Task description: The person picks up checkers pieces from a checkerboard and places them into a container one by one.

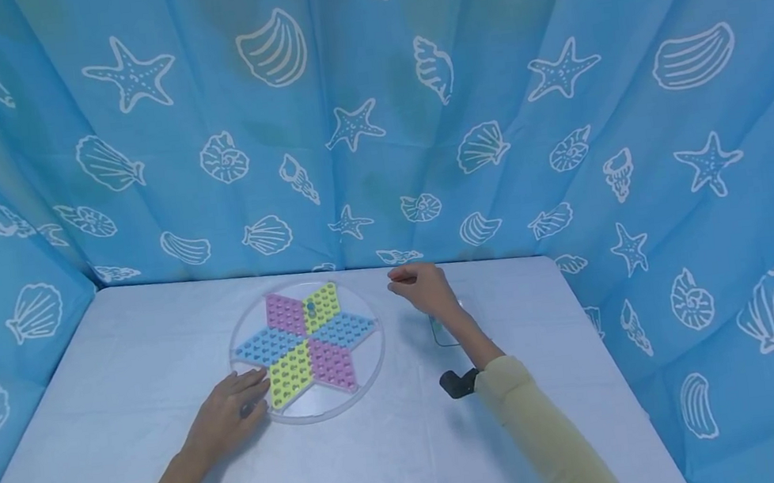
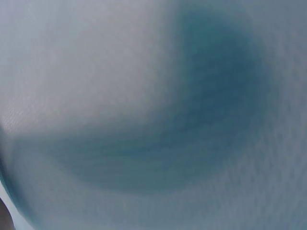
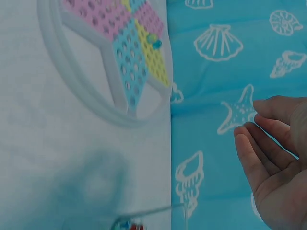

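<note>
Left hand (image 1: pixel 230 409) flat, fingers straight, pressing the near rim of the round star-patterned board (image 1: pixel 307 349) at mid-bench (image 1: pixel 398 463), seemingly to steady it. Right hand (image 1: pixel 423 286) raised beside the board's far edge above a clear container (image 1: pixel 443 332), fingers loosely curled, apparently holding nothing. No legible brand, label or writing.

Pale grey-white table (image 1: pixel 398 463) is sitting against the blue seashell-print curtain. A round clear plastic game board with a pink, blue and yellow star of peg holes (image 1: pixel 308 350) is lying flat on it, left of centre. A small clear plastic container (image 1: pixel 443 333) is sitting just right of the board.
</note>
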Demonstrator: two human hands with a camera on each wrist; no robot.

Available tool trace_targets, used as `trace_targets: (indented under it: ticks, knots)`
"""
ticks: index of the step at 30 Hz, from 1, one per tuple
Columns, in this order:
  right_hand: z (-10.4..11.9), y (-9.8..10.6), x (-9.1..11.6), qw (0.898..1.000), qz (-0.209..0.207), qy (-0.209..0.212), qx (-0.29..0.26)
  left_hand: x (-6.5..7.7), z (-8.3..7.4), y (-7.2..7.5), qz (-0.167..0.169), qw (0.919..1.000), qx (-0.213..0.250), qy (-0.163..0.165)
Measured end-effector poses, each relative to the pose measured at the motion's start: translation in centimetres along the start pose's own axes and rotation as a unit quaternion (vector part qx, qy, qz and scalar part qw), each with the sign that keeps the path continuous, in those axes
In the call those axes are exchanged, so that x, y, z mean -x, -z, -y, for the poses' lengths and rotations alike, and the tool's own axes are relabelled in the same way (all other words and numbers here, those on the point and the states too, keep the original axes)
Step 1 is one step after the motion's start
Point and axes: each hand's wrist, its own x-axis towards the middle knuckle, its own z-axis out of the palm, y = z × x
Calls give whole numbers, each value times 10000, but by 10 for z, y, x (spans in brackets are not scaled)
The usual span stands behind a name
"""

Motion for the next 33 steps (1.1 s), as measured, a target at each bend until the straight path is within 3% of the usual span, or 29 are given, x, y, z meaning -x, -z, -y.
trace_targets:
  ticks: [8,18,33]
  knots:
    - [14,-21,-3,9998,162,97,-100,1,1,-1,-202,9997,-42,-150]
    - [24,-45,-6,9995,263,-22,-171,1,-1,0,-25,10000,-83,-19]
    - [23,-95,-10,9969,502,-264,-544,1,-3,1,-33,10000,-67,5]
